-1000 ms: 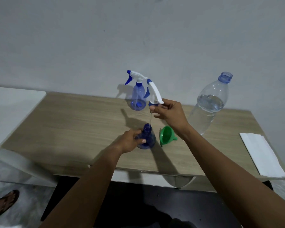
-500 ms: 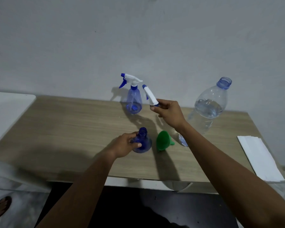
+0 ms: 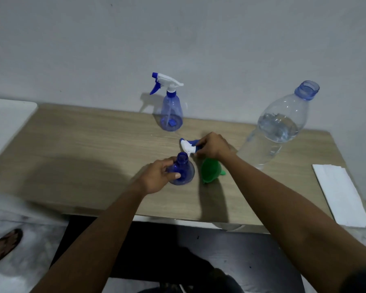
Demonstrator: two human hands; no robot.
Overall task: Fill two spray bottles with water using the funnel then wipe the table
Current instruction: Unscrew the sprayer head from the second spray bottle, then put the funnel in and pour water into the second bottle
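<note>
Funnel (image 3: 210, 170) right of open bottle (image 3: 182, 171) (capped one (image 3: 171, 115) behind)

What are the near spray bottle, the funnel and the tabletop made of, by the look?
Near spray bottle: translucent blue plastic; the table shows through its wall. Funnel: opaque green plastic, smooth with a slight sheen. Tabletop: pale wood grain, matte; probably laminate rather than solid wood, though the picture cannot settle that.

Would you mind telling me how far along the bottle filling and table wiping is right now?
Early. Done: the near spray bottle is open, steadied by the left hand. In hand: the right hand holds its trigger head low over the table. Left: the funnel lies unused, the far spray bottle is capped, the water bottle awaits pouring, the white cloth lies untouched.
</note>
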